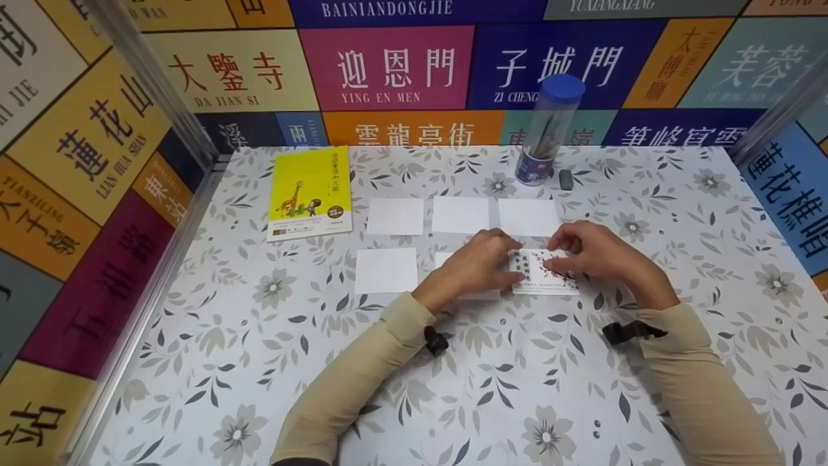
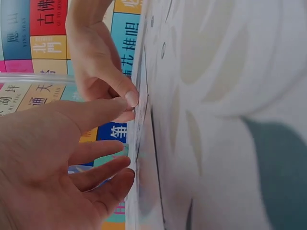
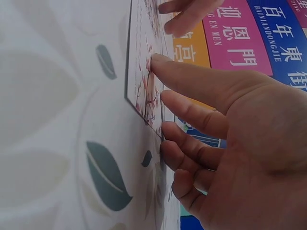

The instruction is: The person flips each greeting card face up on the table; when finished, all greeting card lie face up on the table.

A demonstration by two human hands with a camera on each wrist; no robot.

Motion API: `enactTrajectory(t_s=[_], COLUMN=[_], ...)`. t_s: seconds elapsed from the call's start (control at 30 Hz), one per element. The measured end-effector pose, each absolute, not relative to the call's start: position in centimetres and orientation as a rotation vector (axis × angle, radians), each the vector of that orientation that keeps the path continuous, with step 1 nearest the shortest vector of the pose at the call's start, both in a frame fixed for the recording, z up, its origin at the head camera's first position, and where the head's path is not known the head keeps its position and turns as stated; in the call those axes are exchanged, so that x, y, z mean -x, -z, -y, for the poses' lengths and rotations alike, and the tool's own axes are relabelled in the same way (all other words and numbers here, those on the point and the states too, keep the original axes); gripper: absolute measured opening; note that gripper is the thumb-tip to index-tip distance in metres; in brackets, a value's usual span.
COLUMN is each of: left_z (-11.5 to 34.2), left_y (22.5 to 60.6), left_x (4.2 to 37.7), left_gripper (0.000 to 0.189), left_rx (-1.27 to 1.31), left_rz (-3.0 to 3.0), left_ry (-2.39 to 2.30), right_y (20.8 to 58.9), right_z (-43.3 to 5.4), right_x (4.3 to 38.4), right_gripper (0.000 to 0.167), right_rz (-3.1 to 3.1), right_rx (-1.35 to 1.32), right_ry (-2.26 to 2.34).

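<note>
A printed card with dark Chinese characters and red blossoms lies flat at the right end of the nearer row. My left hand rests at its left edge, fingers extended and partly over the white card beside it. From the other side my right hand touches the card's right part. In the right wrist view the thumb lies on the blossom print, the other fingers along the far edge. The left wrist view shows the left hand with fingers loosely spread, its fingertips near the card.
Several white cards, including one at the left and one in the far row, lie on the floral table cover. A yellow book, a blue-lidded clear tube and a dark eraser-like block stand or lie farther back.
</note>
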State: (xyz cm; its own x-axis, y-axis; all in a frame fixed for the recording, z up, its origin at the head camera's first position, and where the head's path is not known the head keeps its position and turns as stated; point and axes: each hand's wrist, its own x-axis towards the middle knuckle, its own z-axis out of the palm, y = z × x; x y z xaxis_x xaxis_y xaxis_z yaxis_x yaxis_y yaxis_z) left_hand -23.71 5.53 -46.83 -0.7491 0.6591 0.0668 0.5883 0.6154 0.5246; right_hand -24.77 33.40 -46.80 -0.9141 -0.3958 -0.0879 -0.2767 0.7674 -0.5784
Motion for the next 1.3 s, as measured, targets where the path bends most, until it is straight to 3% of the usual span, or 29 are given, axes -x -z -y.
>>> enactTrajectory(t_s=[0.07, 0.27, 0.5, 0.8, 1.3], left_z=[-4.6, 0.4, 4.9, 5.0, 5.4], left_y=[46.6, 46.5, 47.2, 47.3, 46.7], left_x=[23.8, 24.0, 24.3, 24.1, 23.5], left_gripper=[0.056, 0.050, 0.057, 0.058, 0.074], left_rx=[-1.057, -1.056, -0.985, -1.019, -0.903], left_rz=[-2.698, -2.703, -2.731, -2.749, -2.717], left_ry=[-0.814, -0.825, -0.790, -0.681, -0.644], right_y=[46.7, 45.8, 45.3, 45.8, 45.7], right_z=[-33.3, -32.2, -27.4, -20.3, -19.3], right_x=[24.7, 24.4, 23.8, 23.4, 22.9], right_gripper=[0.032, 0.030, 0.037, 0.072, 0.080], right_rz=[-2.756, -2.770, -2.748, -2.738, -2.719], right_rx=[0.525, 0.551, 0.688, 0.758, 0.620], right_ry=[0.846, 0.780, 0.799, 0.616, 0.588])
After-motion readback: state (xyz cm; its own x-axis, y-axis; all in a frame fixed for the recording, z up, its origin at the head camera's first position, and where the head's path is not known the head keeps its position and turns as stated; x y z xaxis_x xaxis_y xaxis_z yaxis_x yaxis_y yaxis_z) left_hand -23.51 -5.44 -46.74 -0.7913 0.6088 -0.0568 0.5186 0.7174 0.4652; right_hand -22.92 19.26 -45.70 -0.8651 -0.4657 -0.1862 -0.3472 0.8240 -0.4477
